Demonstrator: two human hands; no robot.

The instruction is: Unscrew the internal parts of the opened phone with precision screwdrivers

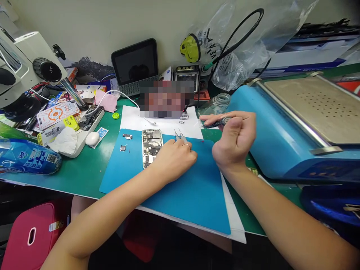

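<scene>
An opened phone with its inner parts showing lies upright on the blue mat; my left wrist covers its lower right corner. My left hand is closed around metal tweezers, whose tips point away from me, right of the phone. Raised over the mat's right edge, my right hand is closed on a dark, slim tool that points left. Two small phone parts, one above the other, rest on the mat left of the phone.
A microscope stands at the left, near a blue packet and a white round object. Behind are a dark screen and a glass jar. A large blue machine takes up the right side.
</scene>
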